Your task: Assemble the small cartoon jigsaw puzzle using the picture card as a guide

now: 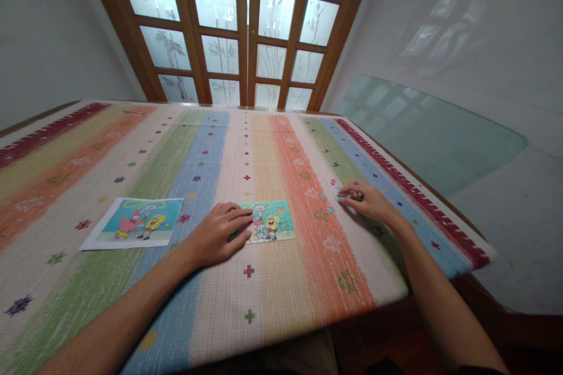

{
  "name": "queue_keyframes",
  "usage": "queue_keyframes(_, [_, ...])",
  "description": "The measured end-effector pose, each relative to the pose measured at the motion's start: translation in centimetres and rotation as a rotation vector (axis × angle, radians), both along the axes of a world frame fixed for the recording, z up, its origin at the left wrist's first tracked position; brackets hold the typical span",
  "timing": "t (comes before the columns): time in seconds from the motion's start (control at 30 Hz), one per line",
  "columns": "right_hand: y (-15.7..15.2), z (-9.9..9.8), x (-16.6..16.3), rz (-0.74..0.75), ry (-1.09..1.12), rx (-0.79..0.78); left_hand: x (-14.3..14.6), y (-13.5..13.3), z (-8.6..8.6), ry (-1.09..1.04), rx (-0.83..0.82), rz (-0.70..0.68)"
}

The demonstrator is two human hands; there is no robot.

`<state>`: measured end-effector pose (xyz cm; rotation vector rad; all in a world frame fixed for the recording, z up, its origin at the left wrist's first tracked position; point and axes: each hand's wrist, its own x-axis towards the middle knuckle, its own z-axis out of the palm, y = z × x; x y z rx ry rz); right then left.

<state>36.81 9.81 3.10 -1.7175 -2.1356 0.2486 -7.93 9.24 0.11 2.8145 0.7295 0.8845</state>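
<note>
A small cartoon jigsaw puzzle [272, 220] lies on the striped tablecloth [272, 304] near the table's middle. My left hand [219, 233] rests flat on the puzzle's left edge, fingers stretched out over it. To the right, my right hand [366, 199] is on the cloth with its fingertips pinched together on a small puzzle piece [341, 195]. A printed picture [136, 222] of the same cartoon scene lies flat to the left of my left hand.
The table's right edge [440, 217] runs close beside my right hand. A sheet of glass [431, 135] leans on the wall at right. Wooden doors with frosted panes [246, 29] stand behind the table.
</note>
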Motion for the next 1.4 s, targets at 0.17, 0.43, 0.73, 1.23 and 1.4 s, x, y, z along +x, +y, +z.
queue_keyframes(0.17, [-0.8,0.9,0.1,0.048,0.001,-0.088,0.1,-0.1,0.4,-0.002,-0.008,0.008])
queue_keyframes(0.43, [-2.3,0.0,0.9,-0.036,0.046,-0.097,0.0,-0.1,0.3,0.005,0.006,0.003])
queue_keyframes(0.73, [-2.0,-0.3,1.1,-0.095,0.016,-0.068,0.2,-0.1,0.5,0.015,0.009,0.006])
queue_keyframes(1.23, [-1.8,-0.6,1.1,-0.101,0.071,-0.043,0.0,-0.1,0.5,0.035,-0.002,-0.004])
queue_keyframes(1.4, [-1.5,-0.1,-1.5,-0.047,0.35,-0.136,0.1,-0.1,0.4,0.03,-0.002,-0.007])
